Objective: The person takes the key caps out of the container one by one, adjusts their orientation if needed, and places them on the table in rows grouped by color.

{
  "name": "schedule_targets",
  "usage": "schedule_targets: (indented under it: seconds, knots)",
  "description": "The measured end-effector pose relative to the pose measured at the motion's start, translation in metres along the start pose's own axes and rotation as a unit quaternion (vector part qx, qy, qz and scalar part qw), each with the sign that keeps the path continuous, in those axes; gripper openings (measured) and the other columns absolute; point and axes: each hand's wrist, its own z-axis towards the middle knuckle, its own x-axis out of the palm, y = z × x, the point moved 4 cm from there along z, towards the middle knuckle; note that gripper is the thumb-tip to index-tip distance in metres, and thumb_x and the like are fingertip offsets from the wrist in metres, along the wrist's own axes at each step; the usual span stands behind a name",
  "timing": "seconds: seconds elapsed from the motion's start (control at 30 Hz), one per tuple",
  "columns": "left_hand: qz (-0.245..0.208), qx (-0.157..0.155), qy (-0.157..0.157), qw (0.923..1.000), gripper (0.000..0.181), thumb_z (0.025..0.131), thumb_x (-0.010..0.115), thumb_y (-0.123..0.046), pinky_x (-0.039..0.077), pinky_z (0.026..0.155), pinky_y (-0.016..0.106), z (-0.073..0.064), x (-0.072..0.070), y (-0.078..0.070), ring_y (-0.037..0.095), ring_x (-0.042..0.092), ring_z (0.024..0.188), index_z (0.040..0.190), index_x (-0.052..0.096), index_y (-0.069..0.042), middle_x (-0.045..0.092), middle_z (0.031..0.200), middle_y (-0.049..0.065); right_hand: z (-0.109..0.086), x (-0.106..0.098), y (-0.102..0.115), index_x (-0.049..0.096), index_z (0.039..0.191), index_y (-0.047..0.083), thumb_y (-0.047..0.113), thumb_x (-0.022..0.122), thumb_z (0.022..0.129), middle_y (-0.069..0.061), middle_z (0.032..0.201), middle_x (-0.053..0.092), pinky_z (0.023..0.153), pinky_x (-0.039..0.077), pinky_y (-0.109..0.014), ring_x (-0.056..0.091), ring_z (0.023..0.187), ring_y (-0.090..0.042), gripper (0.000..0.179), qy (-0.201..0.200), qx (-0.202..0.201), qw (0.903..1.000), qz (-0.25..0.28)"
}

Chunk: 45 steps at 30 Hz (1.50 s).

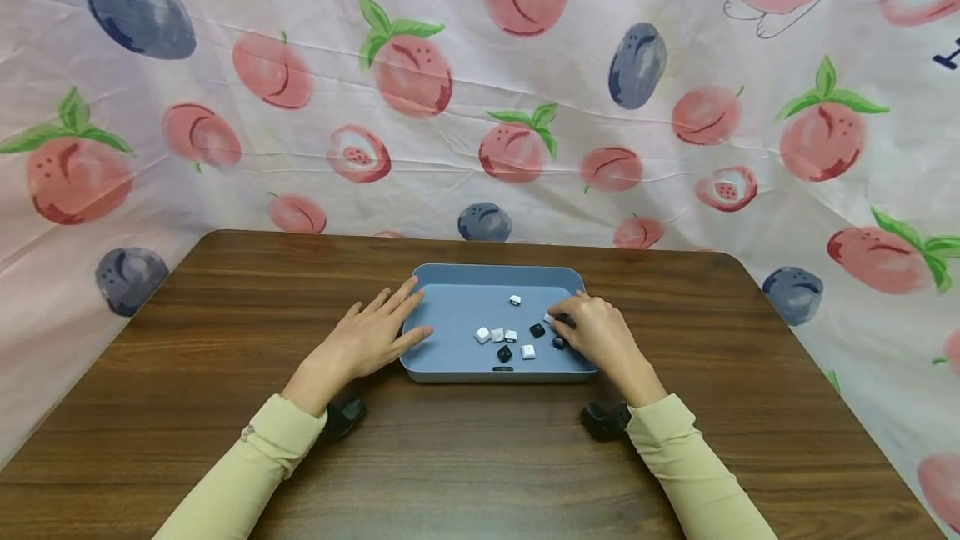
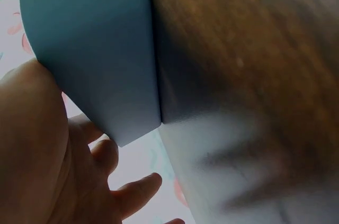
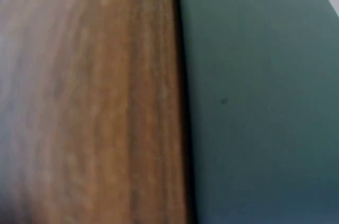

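A shallow blue tray [image 1: 452, 304] holds several small white and black keycaps, among them a white keycap [image 1: 482, 335] and a black keycap [image 1: 505, 353]. My right hand [image 1: 596, 332] reaches over the tray's right side, thumb and index finger pinching a white keycap [image 1: 548, 318]. Beneath that hand lies another black keycap [image 1: 558, 342]. My left hand [image 1: 369, 338] is at the tray's left rim, fingers spread and holding nothing. In the left wrist view, this hand [image 2: 63, 155] is beside the tray's outer wall [image 2: 100, 54]. Only the tray wall [image 3: 265, 107] and wood appear in the right wrist view.
The tray stands on a dark brown wooden table [image 1: 480, 448], near its far edge. Behind the table hangs a fruit-print cloth [image 1: 555, 82]. Both wrists wear black bands, such as the right band [image 1: 606, 421].
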Motion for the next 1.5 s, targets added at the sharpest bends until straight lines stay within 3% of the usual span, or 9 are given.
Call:
schedule_targets:
  seconds: [0.2,0.43,0.87,1.27,1.5]
  knots:
    - [-0.003,-0.001,0.000,1.0000,0.072,0.105,0.047,-0.053,0.025,0.112,0.073,-0.0001,-0.0006,-0.0001,0.047,0.027,0.151,0.162,0.031,-0.012,0.015,0.172,0.009,-0.0011,0.0006,0.0013,0.081,0.100,0.006,0.007,0.080,0.087,-0.009,0.095,0.078,0.075,0.059,-0.045,0.075,0.090,-0.025,0.013,-0.002,0.004,0.9999,0.014]
    - [0.000,0.000,-0.005,1.0000,0.071,0.106,0.047,-0.053,0.029,0.113,0.069,-0.0012,-0.0016,-0.0002,0.048,0.030,0.149,0.161,0.032,-0.011,0.015,0.172,0.009,0.0005,0.0024,0.0024,0.078,0.102,0.000,-0.005,0.078,0.082,-0.012,0.099,0.076,0.081,0.059,-0.043,0.074,0.094,-0.025,0.021,0.004,-0.031,0.9987,0.039]
    - [0.003,0.000,-0.002,1.0000,0.069,0.106,0.046,-0.051,0.031,0.111,0.070,-0.0008,-0.0003,0.0003,0.048,0.033,0.148,0.162,0.031,-0.012,0.016,0.171,0.010,0.0008,0.0037,0.0014,0.078,0.102,0.000,-0.003,0.081,0.083,-0.012,0.101,0.075,0.081,0.059,-0.042,0.073,0.095,-0.027,0.020,0.006,-0.057,0.9965,0.061]
    - [0.006,0.002,-0.005,1.0000,0.069,0.107,0.045,-0.051,0.033,0.110,0.070,-0.0016,-0.0003,0.0010,0.048,0.035,0.147,0.161,0.032,-0.012,0.016,0.171,0.010,-0.0012,0.0016,-0.0047,0.079,0.104,0.002,0.001,0.083,0.082,-0.012,0.102,0.076,0.084,0.059,-0.044,0.074,0.097,-0.027,0.022,-0.018,-0.013,0.9909,0.133]
    - [-0.001,-0.003,0.003,1.0000,0.070,0.106,0.045,-0.053,0.031,0.111,0.070,-0.0018,-0.0008,0.0008,0.047,0.033,0.148,0.162,0.030,-0.013,0.014,0.172,0.008,-0.0034,-0.0028,-0.0067,0.079,0.109,0.005,0.005,0.082,0.085,-0.008,0.105,0.076,0.091,0.057,-0.046,0.074,0.099,-0.025,0.025,-0.014,0.029,0.9795,0.199]
